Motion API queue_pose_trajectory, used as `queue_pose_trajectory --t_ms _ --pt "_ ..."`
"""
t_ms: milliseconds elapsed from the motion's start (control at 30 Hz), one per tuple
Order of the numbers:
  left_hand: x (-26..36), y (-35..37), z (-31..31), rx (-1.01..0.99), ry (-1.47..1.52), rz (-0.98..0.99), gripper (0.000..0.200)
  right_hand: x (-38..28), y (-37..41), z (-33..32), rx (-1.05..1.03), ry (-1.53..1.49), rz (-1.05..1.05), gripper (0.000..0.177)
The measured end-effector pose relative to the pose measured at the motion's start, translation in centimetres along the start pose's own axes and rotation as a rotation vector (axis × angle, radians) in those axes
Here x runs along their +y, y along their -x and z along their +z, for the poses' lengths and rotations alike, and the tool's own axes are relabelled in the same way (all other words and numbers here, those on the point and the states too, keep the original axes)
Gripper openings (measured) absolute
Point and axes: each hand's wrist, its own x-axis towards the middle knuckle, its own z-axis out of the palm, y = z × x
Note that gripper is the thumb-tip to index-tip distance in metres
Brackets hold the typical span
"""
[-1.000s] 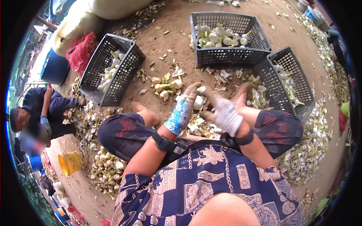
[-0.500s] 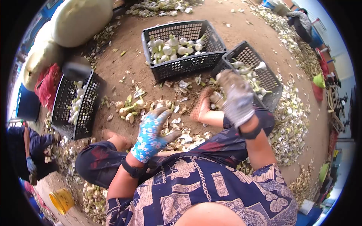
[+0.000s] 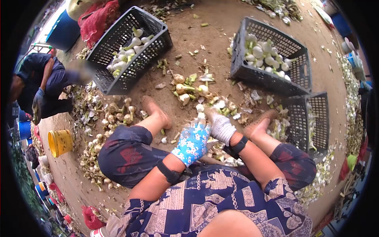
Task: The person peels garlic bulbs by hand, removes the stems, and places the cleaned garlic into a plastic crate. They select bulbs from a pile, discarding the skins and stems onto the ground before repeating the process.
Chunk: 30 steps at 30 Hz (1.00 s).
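My left hand (image 3: 192,143), in a blue floral glove, is closed around a garlic bulb (image 3: 200,115) whose white top shows above the fingers. Right beside it, my right hand (image 3: 222,127) in a greyish-white knit glove has its curled, dirty fingers against the same bulb; the fingertips are partly hidden. Between my bare feet and just beyond the hands lie untrimmed garlic bulbs (image 3: 184,90) with loose peels. Cleaned white garlic bulbs (image 3: 269,59) fill part of the black crate (image 3: 272,83) ahead to the right.
Another black crate (image 3: 138,65) holding garlic stands at the left, and a third crate (image 3: 318,134) is by my right knee. A garlic pile (image 3: 94,158) and a yellow bucket (image 3: 60,143) lie on the left. Another person (image 3: 47,85) sits nearby, one gloved hand lowered.
My right hand has moved from over the right-hand crate to meet my left hand in front of me. My left hand, previously open over the garlic, now holds a bulb. The view has swung left.
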Motion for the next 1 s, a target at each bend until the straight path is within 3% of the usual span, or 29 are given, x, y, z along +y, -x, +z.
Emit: queue_pose_trajectory --t_ms 33,100,133,233,300,367,433,467,500,533,567,633,667,700,733,767,800,900,1000 --pt "-0.6 -0.1 -0.3 0.189 -0.037 0.011 0.052 1.4 -2.1 0.5 0.140 0.060 0.007 0.063" --pt "-0.9 -0.4 -1.0 0.111 0.139 -0.086 0.055 2.5 -6.6 0.2 0.166 0.221 0.103 0.061" --pt "-1.4 -0.4 -0.7 0.050 0.279 -0.091 0.056 2.5 -9.1 0.3 -0.007 0.194 0.213 0.053" --pt "-2.3 -0.9 0.5 0.023 0.544 -0.114 0.060 7.5 -14.5 4.2 -0.229 0.547 0.064 0.027" --pt "-2.3 -1.5 -0.8 0.075 0.470 -0.070 0.061 9.1 -15.9 4.9 -0.289 0.669 0.062 0.022" --pt "-3.5 -2.1 0.7 0.213 0.495 -0.092 0.060 5.9 -15.4 2.4 -0.255 0.567 0.242 0.022" --pt "-3.7 -2.1 1.0 0.433 0.539 -0.116 0.065 6.6 -12.5 1.2 0.069 0.062 0.078 0.023" --pt "-3.7 -2.5 0.7 0.471 0.498 -0.211 0.068 7.2 -10.9 0.4 0.200 -0.032 -0.091 0.028" --pt "-3.5 -2.7 0.4 0.504 0.459 -0.309 0.071 5.3 -8.6 -1.4 0.248 -0.317 -0.125 0.033" --pt "-3.2 -2.3 -0.8 0.507 0.446 -0.293 0.078 2.1 -5.7 -4.1 0.129 -0.586 0.058 0.038" --pt "-3.2 -2.7 -0.3 0.467 0.432 -0.287 0.077 0.0 -3.2 -6.1 0.112 -0.707 0.039 0.042" --pt "-3.5 -3.7 2.1 0.263 0.940 -0.028 0.072 -0.7 0.6 -7.0 0.211 -0.918 -0.016 0.038" --pt "-1.2 -2.8 -0.6 0.129 1.024 -0.047 0.067 -2.2 2.8 -7.9 0.258 -1.132 -0.006 0.033" --pt "0.0 -2.8 -0.8 0.122 1.001 -0.033 0.067 -4.4 4.0 -8.7 0.308 -1.346 -0.002 0.030" --pt "0.8 -3.2 -0.3 0.176 1.006 0.027 0.067 -5.5 4.1 -8.7 0.530 -1.483 0.176 0.025" --pt "1.6 -3.4 0.3 0.230 1.017 0.087 0.067 -3.7 5.4 -9.4 0.403 -1.541 0.279 0.026" --pt "3.0 -3.1 -0.3 0.351 0.832 0.104 0.068 -2.9 6.9 -8.6 0.415 -1.498 0.192 0.028" --pt "6.2 -2.3 -2.4 0.375 0.692 0.294 0.068 -3.8 10.0 -8.0 0.470 -1.399 0.032 0.033" --pt "7.6 -2.0 -2.6 0.283 0.693 0.325 0.070 -3.9 12.0 -8.4 0.528 -1.304 -0.034 0.035"
